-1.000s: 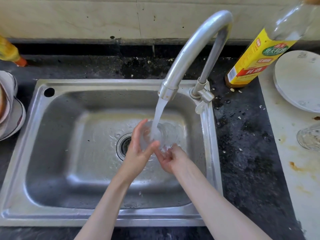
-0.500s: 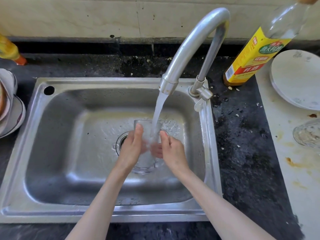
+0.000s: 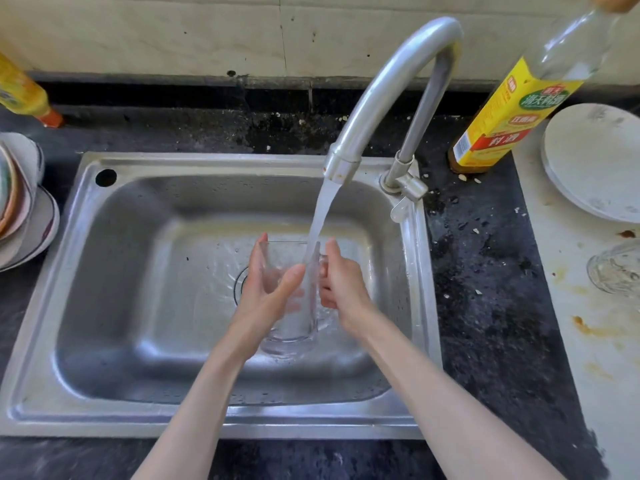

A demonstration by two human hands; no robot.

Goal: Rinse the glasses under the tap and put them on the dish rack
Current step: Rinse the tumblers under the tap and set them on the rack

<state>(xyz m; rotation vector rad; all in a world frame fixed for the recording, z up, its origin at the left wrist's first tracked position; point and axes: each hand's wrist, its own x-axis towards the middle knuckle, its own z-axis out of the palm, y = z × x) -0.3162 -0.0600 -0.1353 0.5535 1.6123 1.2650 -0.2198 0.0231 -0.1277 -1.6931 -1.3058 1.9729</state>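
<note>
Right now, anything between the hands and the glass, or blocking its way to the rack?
Nothing sits between them: the left hand and right hand already hold the glass under the tap stream. No dish rack is in view, so that path can't be judged.

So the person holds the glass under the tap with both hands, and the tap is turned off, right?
Not quite. The tap is running: the head view shows water streaming from the spout into the glass. The rest is right: the left hand and right hand both hold the glass over the sink.
</note>
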